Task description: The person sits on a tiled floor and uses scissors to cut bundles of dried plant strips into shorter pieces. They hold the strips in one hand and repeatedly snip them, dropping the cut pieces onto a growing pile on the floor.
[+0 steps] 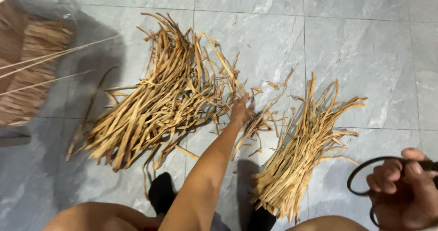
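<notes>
Left hand reaches the large heap of tan dried-leaf strips, fingers closing on strands lying at ten o'clock. Right hand, farther off, stays out of it, clenched around black-handled scissors.

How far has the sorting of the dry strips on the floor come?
Looks done: a smaller pile lies gathered at the right. In hand: the left hand reaches into loose strips between the piles, and the right hand holds dark scissors. Left: the big pile, still tangled.
</notes>
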